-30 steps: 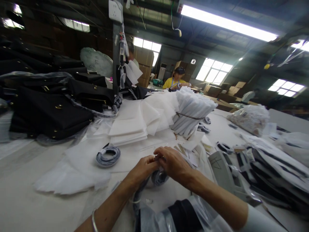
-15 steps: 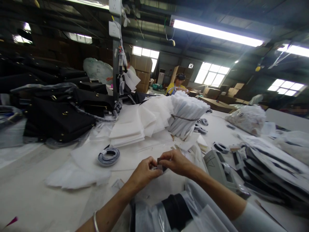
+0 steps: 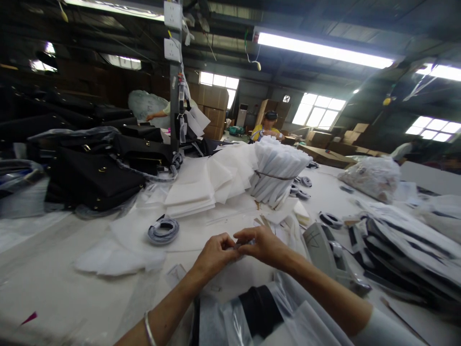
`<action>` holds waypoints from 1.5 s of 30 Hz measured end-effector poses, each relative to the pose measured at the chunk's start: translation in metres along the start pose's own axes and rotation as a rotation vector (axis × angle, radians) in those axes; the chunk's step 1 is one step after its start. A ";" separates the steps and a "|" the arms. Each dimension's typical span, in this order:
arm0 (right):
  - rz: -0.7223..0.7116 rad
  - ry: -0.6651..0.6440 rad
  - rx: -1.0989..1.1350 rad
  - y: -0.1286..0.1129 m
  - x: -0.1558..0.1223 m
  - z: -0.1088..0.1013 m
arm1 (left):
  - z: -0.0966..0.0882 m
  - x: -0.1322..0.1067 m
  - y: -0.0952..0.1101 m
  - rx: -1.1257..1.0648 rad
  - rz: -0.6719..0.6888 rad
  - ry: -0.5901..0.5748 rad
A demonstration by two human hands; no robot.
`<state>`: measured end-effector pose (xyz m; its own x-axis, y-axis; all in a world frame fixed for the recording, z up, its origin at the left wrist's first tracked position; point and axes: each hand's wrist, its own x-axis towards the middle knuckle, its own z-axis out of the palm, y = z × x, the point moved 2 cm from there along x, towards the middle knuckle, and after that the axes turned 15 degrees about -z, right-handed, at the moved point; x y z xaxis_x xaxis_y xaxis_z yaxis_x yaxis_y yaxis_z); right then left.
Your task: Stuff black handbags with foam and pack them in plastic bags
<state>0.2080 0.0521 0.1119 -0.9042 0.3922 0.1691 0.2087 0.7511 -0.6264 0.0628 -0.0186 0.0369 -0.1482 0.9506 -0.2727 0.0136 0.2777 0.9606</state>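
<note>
Above the table's near side my left hand [image 3: 215,255] and my right hand [image 3: 265,247] meet at the fingertips. Both are closed in a pinch around something small and greyish, mostly hidden by the fingers, so its kind cannot be made out. Just below them, close to my body, lies a black item [image 3: 260,311] wrapped in clear plastic and white sheeting. A coiled grey strap [image 3: 163,231] rests on the table to the left of my hands. Beyond them is a spread of white foam sheets [image 3: 194,185].
A tied bundle of white sheets [image 3: 275,168] stands behind the hands. To the right are a grey tape dispenser-like device [image 3: 320,250] and a stack of flat black-and-white pieces [image 3: 392,259]. Black bags [image 3: 91,178] pile up at left. A co-worker [image 3: 267,127] is across the table.
The small brownish-grey piece seen between my fingertips is now mostly covered by them. My right fingers have shifted over it. At the back left, a person's arm has reached out leftward.
</note>
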 end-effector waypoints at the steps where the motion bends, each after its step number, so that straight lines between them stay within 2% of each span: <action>1: 0.031 0.045 -0.005 -0.001 0.000 0.002 | 0.000 0.000 0.000 0.007 -0.003 0.010; 4: 0.088 0.115 -0.073 -0.004 0.002 0.010 | 0.000 0.002 -0.003 0.018 -0.019 0.030; 7: 0.075 0.111 -0.219 -0.005 0.000 0.018 | 0.001 0.006 -0.006 0.005 -0.030 0.016; 11: 0.009 0.005 -0.470 -0.007 -0.004 0.028 | 0.002 0.008 -0.007 0.007 -0.025 -0.003; 14: -0.041 -0.080 -0.597 -0.012 -0.004 0.033 | -0.001 0.002 -0.004 0.063 0.005 0.032; 18: -0.100 -0.131 -0.657 -0.014 0.002 0.025 | -0.002 -0.014 0.004 0.332 0.129 0.171; 22: -0.182 -0.270 -0.624 -0.004 0.010 0.009 | 0.002 -0.021 0.007 0.480 0.177 0.274; 27: -0.277 -0.363 -0.648 -0.005 0.019 -0.003 | 0.002 -0.016 0.003 0.400 0.164 0.238; 32: -0.426 -0.414 -0.735 -0.012 0.025 0.003 | -0.001 -0.014 0.003 0.405 0.198 0.229; 34: -0.475 -0.397 -0.774 -0.011 0.026 0.009 | -0.002 -0.014 0.004 0.417 0.217 0.235; 37: -0.510 -0.299 -0.838 -0.007 0.026 0.017 | -0.005 -0.011 0.002 0.436 0.201 0.244; 42: -0.486 -0.085 -0.908 -0.005 0.024 0.026 | -0.011 -0.006 -0.005 0.413 0.127 0.251; 45: -0.414 -0.016 -0.897 -0.006 0.023 0.032 | -0.011 -0.007 -0.004 0.367 0.130 0.229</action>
<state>0.1744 0.0400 0.0951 -0.9732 0.0052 0.2301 0.0737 0.9541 0.2902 0.0527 -0.0282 0.0354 -0.3366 0.9371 -0.0925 0.3903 0.2283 0.8919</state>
